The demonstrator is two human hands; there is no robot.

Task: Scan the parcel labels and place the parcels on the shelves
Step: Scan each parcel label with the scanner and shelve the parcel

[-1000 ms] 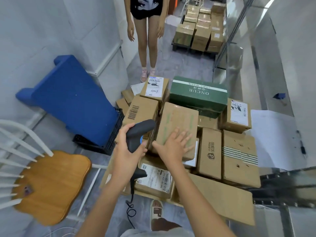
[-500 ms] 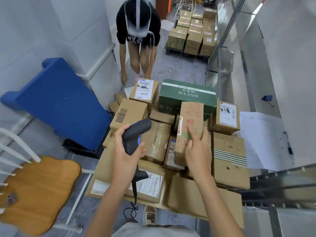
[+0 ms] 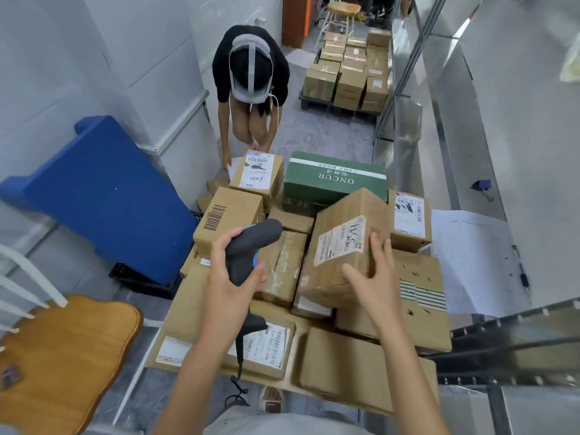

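Note:
My right hand [image 3: 375,277] grips a brown cardboard parcel [image 3: 339,246] lifted above the pile, tilted so its white label [image 3: 340,240] faces up. My left hand [image 3: 232,277] holds a dark grey handheld scanner [image 3: 251,246] just left of that parcel, its head pointing right toward it; its cable [image 3: 240,368] hangs down. Below lies a pile of several cardboard parcels [image 3: 232,211], some with labels, and a green box [image 3: 332,180] at the back. Metal shelves [image 3: 445,171] run along the right.
Another person [image 3: 251,89] crouches at the far end of the pile. A blue plastic item [image 3: 103,196] leans on the left wall over a black crate [image 3: 141,277]. A wooden chair [image 3: 62,356] stands at lower left. Paper sheets [image 3: 474,259] lie on the right shelf. More boxes [image 3: 348,73] sit on a far pallet.
My right hand has lifted the parcel off the pile and turned it so the label faces up. The other person has bent down and crouched at the pile. The scanner stays raised.

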